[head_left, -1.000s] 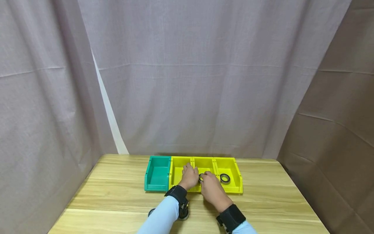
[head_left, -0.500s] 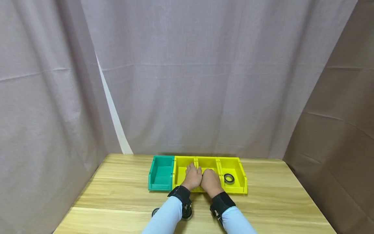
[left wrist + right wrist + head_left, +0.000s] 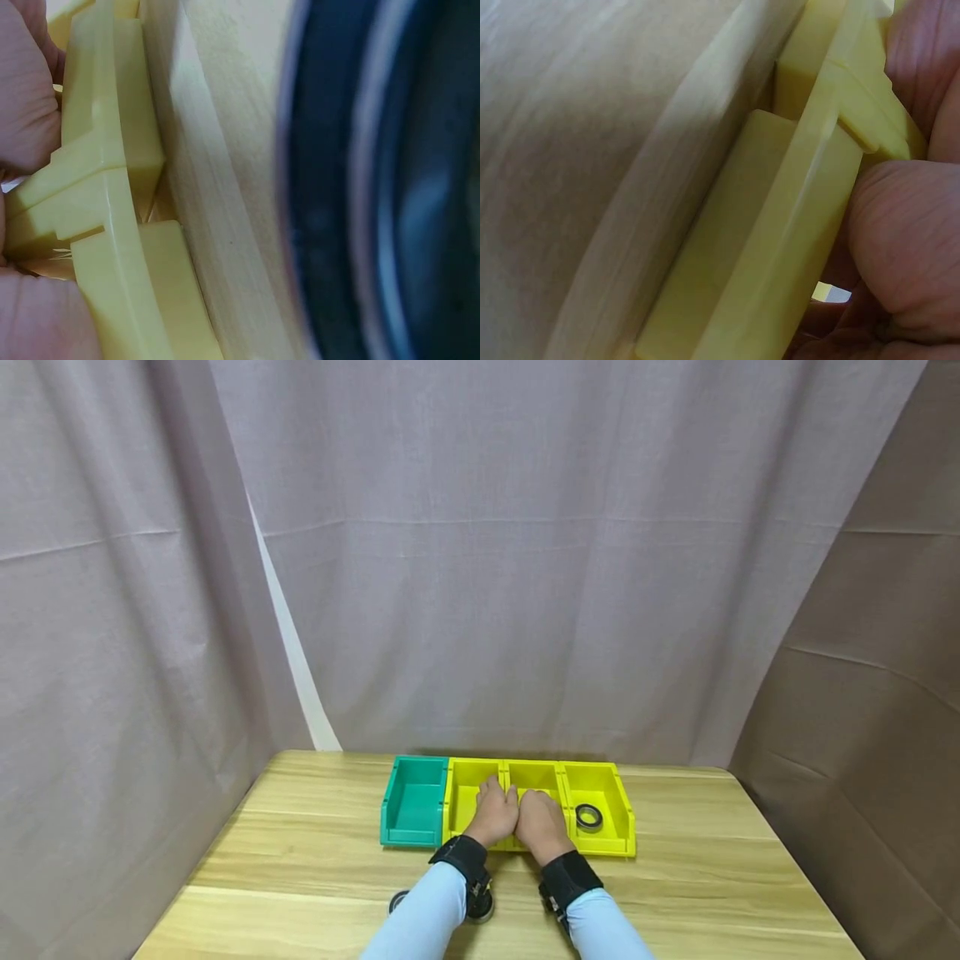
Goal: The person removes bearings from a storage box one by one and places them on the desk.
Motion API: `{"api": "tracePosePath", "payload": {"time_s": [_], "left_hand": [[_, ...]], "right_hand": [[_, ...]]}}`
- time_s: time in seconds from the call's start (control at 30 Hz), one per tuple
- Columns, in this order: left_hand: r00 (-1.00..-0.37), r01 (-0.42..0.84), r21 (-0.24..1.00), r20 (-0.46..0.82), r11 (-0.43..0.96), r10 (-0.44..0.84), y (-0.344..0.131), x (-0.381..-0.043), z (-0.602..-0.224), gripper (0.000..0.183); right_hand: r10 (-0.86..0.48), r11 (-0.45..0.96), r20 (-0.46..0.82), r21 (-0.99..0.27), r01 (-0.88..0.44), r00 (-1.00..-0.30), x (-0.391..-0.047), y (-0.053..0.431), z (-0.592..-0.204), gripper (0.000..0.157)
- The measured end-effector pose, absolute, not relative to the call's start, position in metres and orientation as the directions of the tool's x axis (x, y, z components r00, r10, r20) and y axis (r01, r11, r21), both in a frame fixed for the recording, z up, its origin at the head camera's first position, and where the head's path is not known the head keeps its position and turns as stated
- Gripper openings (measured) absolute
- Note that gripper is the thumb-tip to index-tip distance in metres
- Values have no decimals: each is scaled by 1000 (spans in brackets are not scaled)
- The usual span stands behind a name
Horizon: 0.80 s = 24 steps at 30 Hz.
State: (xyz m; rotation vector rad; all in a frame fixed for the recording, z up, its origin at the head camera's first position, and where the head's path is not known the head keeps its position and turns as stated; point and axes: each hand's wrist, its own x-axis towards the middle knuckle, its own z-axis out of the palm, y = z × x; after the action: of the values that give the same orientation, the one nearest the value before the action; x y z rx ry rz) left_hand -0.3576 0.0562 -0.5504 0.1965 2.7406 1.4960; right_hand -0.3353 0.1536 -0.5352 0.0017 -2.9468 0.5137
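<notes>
Over the middle yellow bins (image 3: 532,772), my left hand (image 3: 493,817) and right hand (image 3: 542,827) are side by side. The left fingers point away from me, loosely extended, at the divider between the two bins. My right hand bends down into the right one of these bins, its fingertips hidden behind its back. I cannot tell what it holds. A ball bearing (image 3: 588,817), a dark-edged metal ring, lies in the rightmost yellow bin (image 3: 618,843). In the left wrist view the hand is beside the bins' front lips (image 3: 112,187); the right wrist view shows curled fingers (image 3: 907,232) there.
A green bin (image 3: 412,842) adjoins the yellow row on the left. Close to my left forearm, a bearing (image 3: 397,902) and another round dark piece (image 3: 482,910) sit on the wooden table (image 3: 712,877). Grey curtains (image 3: 480,568) hang behind.
My right hand has turned inward and closer to the left hand. The bearing seen between the hands a second ago is now hidden. The left hand has barely moved; the view has shifted slightly.
</notes>
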Motion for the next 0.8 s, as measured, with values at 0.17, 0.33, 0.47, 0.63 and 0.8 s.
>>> {"api": "tracePosePath", "payload": {"time_s": [0.17,0.33,0.47,0.63,0.8], "left_hand": [[-992,99,838,43,536,116,58,-359,-549,60],[-993,94,835,40,543,110,61,-359,-548,60],[-994,77,836,20,543,109,63,-359,-548,62],[-993,83,839,21,538,120,62,-357,-548,61],[-993,92,845,37,527,114,57,-355,-547,62]], "right_hand": [[24,946,151,-323,-27,-988,-337,156,-533,29],[21,950,158,-311,-30,-987,-336,157,-531,29],[25,952,149,-306,-22,-989,-335,157,-531,29],[36,951,159,-309,-16,-987,-334,157,-533,30],[25,947,153,-321,-25,-988,-333,153,-534,27]]}}
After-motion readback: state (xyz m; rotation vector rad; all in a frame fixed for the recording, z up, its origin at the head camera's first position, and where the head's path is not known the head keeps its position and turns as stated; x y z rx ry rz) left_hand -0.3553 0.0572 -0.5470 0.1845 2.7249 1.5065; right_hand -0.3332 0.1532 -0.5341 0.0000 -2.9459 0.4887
